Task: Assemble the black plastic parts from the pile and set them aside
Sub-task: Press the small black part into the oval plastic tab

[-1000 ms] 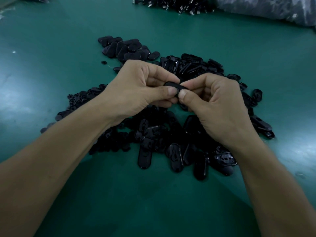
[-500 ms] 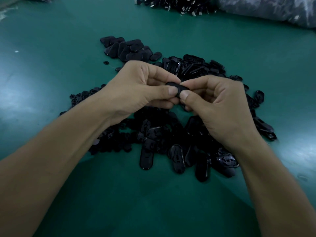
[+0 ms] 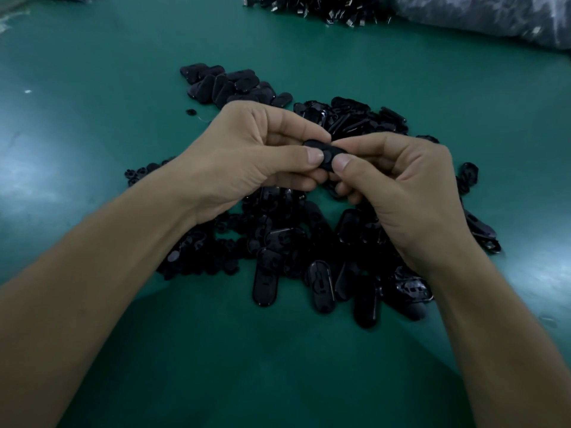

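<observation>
A small black oval plastic part (image 3: 325,152) is pinched between both thumbs and forefingers above the pile. My left hand (image 3: 247,159) grips its left end, my right hand (image 3: 398,186) its right end. Below and around the hands spreads the pile of black oval plastic parts (image 3: 309,257) on the green table (image 3: 123,72). Behind the left hand lies a separate heap of closed oval pieces (image 3: 228,86). A cluster of smaller black bits (image 3: 197,257) lies under my left wrist. The hands hide much of the held part.
At the far edge lies another heap of small dark parts with pale tips (image 3: 324,7). A grey plastic bag (image 3: 494,17) sits at the back right. One loose black bit (image 3: 191,112) lies left of the far heap.
Both hands stay pinched on the same part above the pile. The thumbs have shifted slightly on it; nothing was picked up or put down.
</observation>
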### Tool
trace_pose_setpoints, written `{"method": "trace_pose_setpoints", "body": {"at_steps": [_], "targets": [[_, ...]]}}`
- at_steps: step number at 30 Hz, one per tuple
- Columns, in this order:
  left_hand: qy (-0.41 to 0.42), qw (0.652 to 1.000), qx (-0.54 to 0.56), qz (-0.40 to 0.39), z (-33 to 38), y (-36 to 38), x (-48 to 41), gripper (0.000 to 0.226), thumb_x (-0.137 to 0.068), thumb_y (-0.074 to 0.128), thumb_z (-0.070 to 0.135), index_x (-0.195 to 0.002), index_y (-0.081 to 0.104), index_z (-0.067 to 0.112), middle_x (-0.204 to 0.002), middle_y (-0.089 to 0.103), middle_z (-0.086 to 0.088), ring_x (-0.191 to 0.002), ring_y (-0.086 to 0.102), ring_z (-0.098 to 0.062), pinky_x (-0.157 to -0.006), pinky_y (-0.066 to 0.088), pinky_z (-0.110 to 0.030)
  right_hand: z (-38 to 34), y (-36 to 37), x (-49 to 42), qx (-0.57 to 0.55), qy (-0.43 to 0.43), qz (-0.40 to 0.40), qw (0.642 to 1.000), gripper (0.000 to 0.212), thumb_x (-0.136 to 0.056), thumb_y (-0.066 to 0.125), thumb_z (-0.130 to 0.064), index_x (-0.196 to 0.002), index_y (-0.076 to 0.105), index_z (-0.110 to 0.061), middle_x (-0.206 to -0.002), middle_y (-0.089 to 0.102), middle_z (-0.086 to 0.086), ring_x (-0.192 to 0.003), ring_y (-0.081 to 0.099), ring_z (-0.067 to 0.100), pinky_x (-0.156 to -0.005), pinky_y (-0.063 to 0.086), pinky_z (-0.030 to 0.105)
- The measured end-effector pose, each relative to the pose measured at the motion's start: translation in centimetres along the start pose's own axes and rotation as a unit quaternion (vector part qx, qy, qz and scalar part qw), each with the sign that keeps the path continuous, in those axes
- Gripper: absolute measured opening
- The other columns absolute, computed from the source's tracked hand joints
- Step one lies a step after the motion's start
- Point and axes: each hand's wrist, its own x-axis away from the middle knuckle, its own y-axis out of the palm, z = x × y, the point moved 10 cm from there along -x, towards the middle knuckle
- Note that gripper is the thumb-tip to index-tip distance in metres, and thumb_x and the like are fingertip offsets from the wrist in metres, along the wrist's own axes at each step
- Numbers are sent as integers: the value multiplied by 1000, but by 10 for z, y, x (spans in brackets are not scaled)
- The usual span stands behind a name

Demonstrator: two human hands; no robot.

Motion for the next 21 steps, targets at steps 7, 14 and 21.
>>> {"method": "trace_pose_setpoints", "body": {"at_steps": [7,14,21], "targets": [[2,1000,-22,-7,3,2,2,27,-72,75,14,-99,73,10,-87,77,-13,-81,76,-21,-70,60,-24,-2,-2,1,6,-4,5,1000,14,-87,75,-7,-89,73,-21,-71,74,-6,-59,66,2,-57,49,12],[23,998,-53,6,7,2,3,30,-68,80,16,-98,74,12,-84,77,-10,-80,76,-22,-71,60,-24,-2,-2,1,8,-5,12,1000,15,-88,74,-6,-89,73,-20,-68,73,-8,-58,65,1,-56,49,11],[39,995,-91,18,10,2,3,32,-69,80,17,-99,73,12,-82,77,-8,-78,76,-20,-70,61,-25,-2,-1,0,7,-5,13,1000,15,-88,74,-6,-90,73,-21,-69,73,-9,-59,65,1,-57,49,12]]}}
